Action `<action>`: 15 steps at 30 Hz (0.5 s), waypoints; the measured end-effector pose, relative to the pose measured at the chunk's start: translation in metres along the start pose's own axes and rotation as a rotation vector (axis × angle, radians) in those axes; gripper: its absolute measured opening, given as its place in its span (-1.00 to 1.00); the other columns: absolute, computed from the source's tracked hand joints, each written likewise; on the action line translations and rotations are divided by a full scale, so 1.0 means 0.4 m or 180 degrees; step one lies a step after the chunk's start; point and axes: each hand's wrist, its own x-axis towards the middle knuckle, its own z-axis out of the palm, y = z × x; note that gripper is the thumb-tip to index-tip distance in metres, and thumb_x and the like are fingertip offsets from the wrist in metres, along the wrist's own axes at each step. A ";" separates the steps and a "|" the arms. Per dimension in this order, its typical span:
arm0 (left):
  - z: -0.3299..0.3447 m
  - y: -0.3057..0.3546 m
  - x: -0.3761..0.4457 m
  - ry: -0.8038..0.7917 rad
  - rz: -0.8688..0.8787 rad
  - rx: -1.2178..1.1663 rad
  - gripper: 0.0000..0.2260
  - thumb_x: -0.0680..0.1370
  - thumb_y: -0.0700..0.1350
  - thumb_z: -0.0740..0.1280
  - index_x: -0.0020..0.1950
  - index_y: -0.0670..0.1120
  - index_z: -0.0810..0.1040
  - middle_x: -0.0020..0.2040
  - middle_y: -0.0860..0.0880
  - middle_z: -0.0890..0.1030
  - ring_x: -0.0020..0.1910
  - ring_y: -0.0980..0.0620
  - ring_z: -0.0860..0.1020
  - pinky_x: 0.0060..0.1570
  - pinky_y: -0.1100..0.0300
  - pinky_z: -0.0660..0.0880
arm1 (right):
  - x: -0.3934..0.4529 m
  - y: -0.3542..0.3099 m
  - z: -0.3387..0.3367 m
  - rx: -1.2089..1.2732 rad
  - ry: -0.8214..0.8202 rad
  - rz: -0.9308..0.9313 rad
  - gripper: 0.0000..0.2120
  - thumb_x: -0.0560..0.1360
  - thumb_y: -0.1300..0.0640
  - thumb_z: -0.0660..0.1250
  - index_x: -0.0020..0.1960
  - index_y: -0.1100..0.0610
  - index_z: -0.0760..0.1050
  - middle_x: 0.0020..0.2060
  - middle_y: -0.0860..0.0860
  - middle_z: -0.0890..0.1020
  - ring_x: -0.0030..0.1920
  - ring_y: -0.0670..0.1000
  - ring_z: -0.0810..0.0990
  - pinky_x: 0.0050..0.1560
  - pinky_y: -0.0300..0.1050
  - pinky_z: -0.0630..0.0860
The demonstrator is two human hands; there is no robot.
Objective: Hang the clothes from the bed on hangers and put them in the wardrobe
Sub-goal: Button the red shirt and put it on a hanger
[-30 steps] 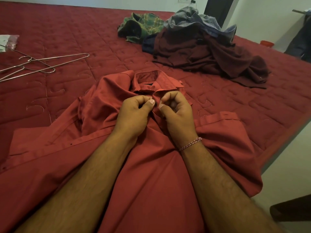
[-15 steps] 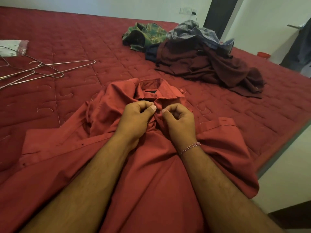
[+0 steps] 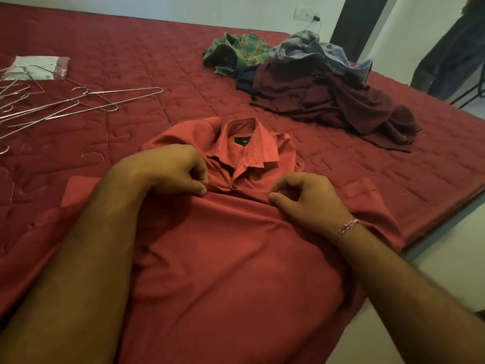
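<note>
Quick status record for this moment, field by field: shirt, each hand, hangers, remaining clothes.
shirt: red shirt lies flat, front up, on the bed, collar away from the person, top button fastened
left hand: left hand pinches the fabric left of the placket
right hand: right hand grips the fabric right of the placket
hangers: wire hangers loose on the bed, far left, none in the shirt
remaining clothes: pile of clothes beyond the shirt
wardrobe: not in view

We see home bedroom: wide bed [image 3: 183, 61] under red quilted cover, heaped clothes [image 3: 315, 85], wire hangers [image 3: 78, 103], wall socket [image 3: 304, 13], plain white walls.
</note>
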 end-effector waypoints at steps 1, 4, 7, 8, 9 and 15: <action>-0.010 0.000 -0.007 0.0086 -0.0028 0.0080 -0.92 0.50 -0.03 0.55 -0.13 0.06 0.68 -0.20 0.11 0.68 -0.19 0.16 0.61 -0.10 0.16 0.54 | -0.003 0.005 -0.018 -0.0049 -0.0121 -0.0008 -0.95 0.44 0.03 0.51 -0.13 -0.07 0.65 -0.30 -0.16 0.65 -0.25 -0.21 0.60 -0.15 -0.20 0.52; -0.041 -0.011 -0.033 0.0279 0.0021 0.0076 -0.89 0.53 -0.04 0.51 -0.16 0.10 0.63 -0.23 0.12 0.66 -0.23 0.22 0.58 -0.20 0.30 0.45 | -0.009 0.024 -0.063 -0.0130 -0.0489 -0.0119 -0.89 0.44 -0.06 0.48 -0.12 -0.04 0.64 -0.30 -0.16 0.65 -0.26 -0.19 0.59 -0.18 -0.24 0.49; -0.082 -0.030 -0.079 0.0400 -0.0076 -0.0014 -0.89 0.51 -0.07 0.54 -0.14 0.12 0.66 -0.26 0.19 0.67 -0.23 0.26 0.60 -0.21 0.30 0.46 | 0.000 0.036 -0.097 -0.0039 -0.0538 -0.0231 -0.89 0.50 0.05 0.49 -0.12 0.05 0.59 -0.29 -0.14 0.62 -0.26 -0.20 0.55 -0.20 -0.28 0.41; -0.099 -0.028 -0.095 0.0474 -0.0084 -0.0152 -0.90 0.51 -0.09 0.54 -0.12 0.12 0.69 -0.25 0.20 0.68 -0.24 0.23 0.62 -0.20 0.25 0.51 | 0.005 0.039 -0.109 -0.0010 -0.0440 -0.0225 -0.88 0.51 0.02 0.48 -0.11 0.04 0.58 -0.27 -0.11 0.63 -0.26 -0.17 0.55 -0.18 -0.20 0.44; -0.113 -0.025 -0.106 0.0585 -0.0045 -0.0337 -0.91 0.52 -0.11 0.53 -0.09 0.09 0.71 -0.24 0.17 0.70 -0.23 0.17 0.65 -0.17 0.18 0.56 | 0.010 0.039 -0.123 0.0028 -0.0343 -0.0227 -0.86 0.49 -0.03 0.46 -0.08 0.03 0.57 -0.25 -0.08 0.63 -0.25 -0.13 0.55 -0.17 -0.14 0.47; -0.248 0.044 -0.034 -0.0100 0.0237 -0.0703 -0.92 0.55 -0.26 0.50 -0.03 -0.09 0.71 -0.18 -0.11 0.73 -0.24 0.09 0.61 -0.17 0.18 0.54 | 0.093 0.020 -0.242 0.0038 -0.0461 -0.0274 -0.92 0.51 0.11 0.53 0.00 0.00 0.69 -0.16 -0.14 0.72 -0.15 -0.20 0.63 0.00 -0.15 0.55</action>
